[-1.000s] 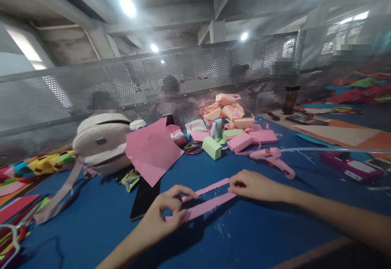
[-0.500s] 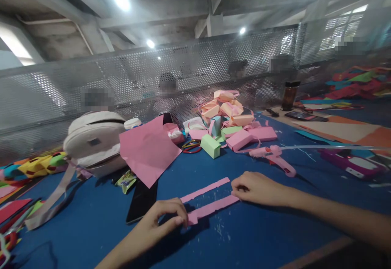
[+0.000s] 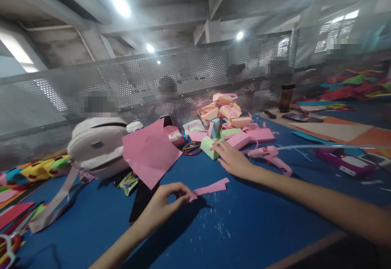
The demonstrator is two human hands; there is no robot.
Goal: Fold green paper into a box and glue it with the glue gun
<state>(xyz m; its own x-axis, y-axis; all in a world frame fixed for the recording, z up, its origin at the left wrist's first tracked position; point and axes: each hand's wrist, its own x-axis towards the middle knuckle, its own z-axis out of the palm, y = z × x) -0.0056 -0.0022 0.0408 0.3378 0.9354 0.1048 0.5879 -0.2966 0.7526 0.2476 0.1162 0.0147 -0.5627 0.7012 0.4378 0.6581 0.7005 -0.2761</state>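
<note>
In the head view my left hand (image 3: 172,197) is closed in a pinch on the near end of the pink paper strips (image 3: 214,186). The strips lie almost together and point away to the right, just above the blue table. My right hand (image 3: 230,159) is stretched forward over a small light green paper box (image 3: 208,146), its fingers apart and touching the box's right side. Beside that hand lies a pink glue gun (image 3: 270,155) with a long clear glue stick. Pink paper boxes (image 3: 238,140) sit just behind.
A pink paper sheet (image 3: 151,151) leans by a pale bag (image 3: 97,146), partly over a black phone (image 3: 140,201). Scissors (image 3: 192,148) lie behind. Peach paper baskets (image 3: 226,110) are piled by the mesh partition (image 3: 189,65). A purple device (image 3: 345,161) and brown jar (image 3: 286,98) stand right.
My right hand has let go of the strips' far end and moved up to the green box. The two strips have come together in my left hand, which has risen slightly.
</note>
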